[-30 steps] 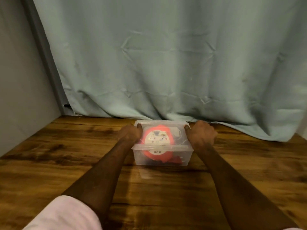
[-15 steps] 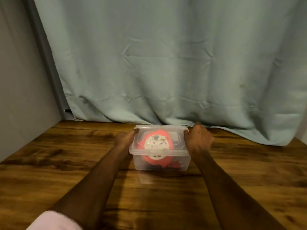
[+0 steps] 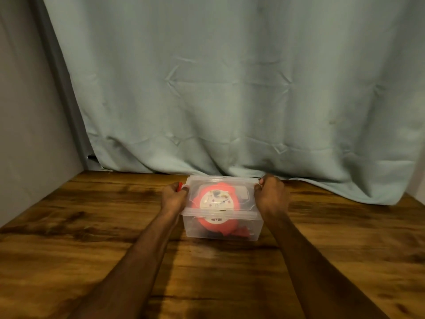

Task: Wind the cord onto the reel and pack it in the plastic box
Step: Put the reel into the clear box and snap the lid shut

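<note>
Gripping the lidded plastic box (image 3: 222,227) at its two ends, left hand (image 3: 174,197) and right hand (image 3: 271,196) curled over the lid rim; sitting on the wooden surface (image 3: 92,238) near its far edge, red reel (image 3: 216,204) lying inside, before a pale curtain (image 3: 230,88).
</note>
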{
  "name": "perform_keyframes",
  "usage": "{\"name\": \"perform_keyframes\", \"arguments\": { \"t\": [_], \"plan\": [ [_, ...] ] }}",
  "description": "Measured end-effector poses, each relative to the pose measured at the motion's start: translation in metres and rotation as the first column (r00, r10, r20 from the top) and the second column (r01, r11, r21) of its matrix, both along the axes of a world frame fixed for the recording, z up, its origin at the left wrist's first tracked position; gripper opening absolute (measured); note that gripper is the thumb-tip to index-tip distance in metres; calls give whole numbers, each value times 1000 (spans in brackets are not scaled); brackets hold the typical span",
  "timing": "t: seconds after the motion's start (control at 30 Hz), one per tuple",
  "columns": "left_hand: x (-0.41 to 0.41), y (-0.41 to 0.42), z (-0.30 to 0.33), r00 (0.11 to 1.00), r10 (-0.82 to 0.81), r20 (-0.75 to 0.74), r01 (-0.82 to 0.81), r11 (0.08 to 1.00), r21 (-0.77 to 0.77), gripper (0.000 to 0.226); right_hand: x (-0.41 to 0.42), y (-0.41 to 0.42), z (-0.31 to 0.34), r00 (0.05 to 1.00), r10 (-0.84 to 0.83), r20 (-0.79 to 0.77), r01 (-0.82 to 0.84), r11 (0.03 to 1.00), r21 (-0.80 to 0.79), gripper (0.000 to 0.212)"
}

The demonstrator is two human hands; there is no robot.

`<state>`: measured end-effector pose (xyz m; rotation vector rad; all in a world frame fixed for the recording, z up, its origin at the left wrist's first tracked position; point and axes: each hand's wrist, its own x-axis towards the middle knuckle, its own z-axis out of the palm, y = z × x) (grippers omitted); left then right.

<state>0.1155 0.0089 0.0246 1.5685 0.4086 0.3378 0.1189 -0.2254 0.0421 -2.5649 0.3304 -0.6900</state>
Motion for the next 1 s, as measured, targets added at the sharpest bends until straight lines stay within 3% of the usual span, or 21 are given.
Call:
{"name": "perform_keyframes", "arguments": {
  "t": [0.1, 0.2, 0.4, 0.5, 0.57, 0.63, 0.7, 0.77, 0.83, 0.9, 1.0],
  "plan": [
    [1, 0, -2, 1000, 22, 3, -23, 998, 67, 45, 1, 0, -1, 999, -6, 33, 6, 1000, -21, 16],
    [1, -3, -4, 998, 37, 46, -49, 957, 285, 32, 2, 0, -2, 999, -9, 53, 10, 999, -33, 15],
    [-4, -6, -4, 998, 36, 49, -55, 873, 484, 33, 2, -1, -2, 999, -1, 41, 3, 999, -33, 15],
    [-9, -8, -3, 996, 58, 61, -83, 751, 655, 29, -7, 1, 3, 995, -6, 102, 8, 1000, -19, 12],
    [-18, -10, 1, 982, 67, 179, -182, 609, 772, 31, -17, 4, 9, 963, 4, 270, -3, 1000, -5, 5],
    [-34, -12, 6, 950, -31, 311, -261, 468, 844, 26, -34, 10, 10, 922, 79, 378, -52, 995, -82, 5],
    [-49, -16, 5, 944, -129, 303, -244, 344, 907, 19, -52, 17, -1, 932, 166, 322, -128, 982, -136, 15],
    [-62, -20, -10, 959, -176, 224, -168, 286, 944, 33, -70, 23, -22, 953, 224, 202, -192, 967, -168, 34],
    [-69, -19, -31, 952, -220, 214, -158, 248, 956, 46, -81, 23, -43, 947, 284, 153, -227, 923, -311, 50],
    [-72, -17, -44, 949, -235, 211, -162, 210, 964, 50, -86, 20, -54, 941, 291, 171, -204, 893, -401, 45],
    [-71, -19, -42, 959, -216, 183, -142, 193, 971, 53, -85, 18, -54, 947, 278, 159, -195, 895, -401, 43]
  ]
}}
